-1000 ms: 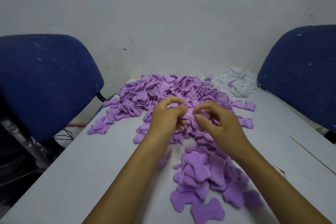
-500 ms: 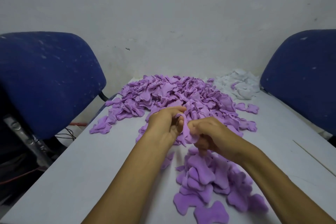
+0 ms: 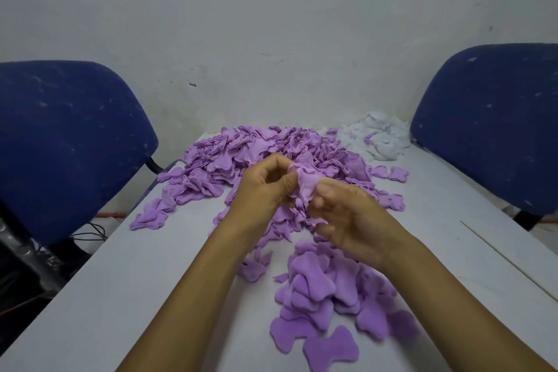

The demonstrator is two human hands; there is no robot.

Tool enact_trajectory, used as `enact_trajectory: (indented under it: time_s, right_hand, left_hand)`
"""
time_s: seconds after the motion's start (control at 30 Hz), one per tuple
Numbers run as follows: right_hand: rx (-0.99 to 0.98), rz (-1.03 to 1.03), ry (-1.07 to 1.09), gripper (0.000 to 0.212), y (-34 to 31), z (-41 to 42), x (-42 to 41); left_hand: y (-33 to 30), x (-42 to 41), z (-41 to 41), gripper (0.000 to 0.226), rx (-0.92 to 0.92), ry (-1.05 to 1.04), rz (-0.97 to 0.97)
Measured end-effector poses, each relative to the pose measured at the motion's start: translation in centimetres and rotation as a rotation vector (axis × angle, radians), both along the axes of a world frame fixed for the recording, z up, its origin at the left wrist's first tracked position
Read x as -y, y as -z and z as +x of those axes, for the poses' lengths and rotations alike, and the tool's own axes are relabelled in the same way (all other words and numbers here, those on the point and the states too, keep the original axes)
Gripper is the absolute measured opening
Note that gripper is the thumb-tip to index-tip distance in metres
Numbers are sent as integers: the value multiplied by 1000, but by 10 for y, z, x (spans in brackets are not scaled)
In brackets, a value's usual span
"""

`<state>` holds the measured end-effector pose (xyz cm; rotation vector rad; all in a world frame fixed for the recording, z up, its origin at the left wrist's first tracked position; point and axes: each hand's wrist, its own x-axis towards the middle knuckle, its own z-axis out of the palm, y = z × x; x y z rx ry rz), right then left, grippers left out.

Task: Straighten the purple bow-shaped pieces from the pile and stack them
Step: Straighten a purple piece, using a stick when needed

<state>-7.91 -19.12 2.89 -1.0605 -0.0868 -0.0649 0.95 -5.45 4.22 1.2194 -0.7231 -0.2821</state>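
Note:
A big pile of purple bow-shaped pieces (image 3: 241,157) covers the far middle of the white table (image 3: 120,275). A crumpled purple piece (image 3: 306,187) is raised just above the pile's near edge. My left hand (image 3: 259,193) pinches its left side and my right hand (image 3: 350,220) pinches its right side, fingers curled round the cloth. Nearer to me lies a loose stack of flattened purple pieces (image 3: 320,296), below my right wrist.
A heap of white pieces (image 3: 380,139) sits at the far right of the table. Blue chairs stand on the left (image 3: 66,142) and on the right (image 3: 495,124). Cables (image 3: 90,232) hang beyond the table's left edge. A wall closes the far side.
Both hands lifted a purple piece off the pile's near edge and raised it; the fingers have shifted on it and the piece now stands more upright between them.

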Motion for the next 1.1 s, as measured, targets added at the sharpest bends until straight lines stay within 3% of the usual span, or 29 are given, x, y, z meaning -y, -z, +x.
enact_trajectory:
  time_s: [0.03,0.2,0.37,0.53,0.63,0.8,0.93,1.03,1.1]
  right_hand:
    - [20,-86,76,9,-1,0,-1]
    - [69,-340,224,6,-5,-5,4]
    - [124,-461,314,5,-7,-9,1]
    - [135,-530,606,22,-5,-3,0]
    - [114,-599,790,17,-3,3,-3]
    - [23,-783,1135,18,-1,13,-1]
    - [-29,-770,1062,21,3,17,0]
    - [55,-700,903,25,5,14,-2]
    - [145,-663,820,27,3,10,-3]
  left_hand:
    - [-1,0,0,7,30,-26,5]
    - [-3,0,-2,15,215,-151,75]
    - [-4,1,-9,16,270,-107,111]
    - [-9,4,-20,17,278,-87,106]
    - [-11,8,-32,10,281,-104,81]
    - [-11,24,-53,19,542,-166,177]
    - [-5,22,-47,18,507,-154,191]
    - [-2,16,-36,13,303,-109,130]
    - [-2,10,-24,15,286,-163,194]
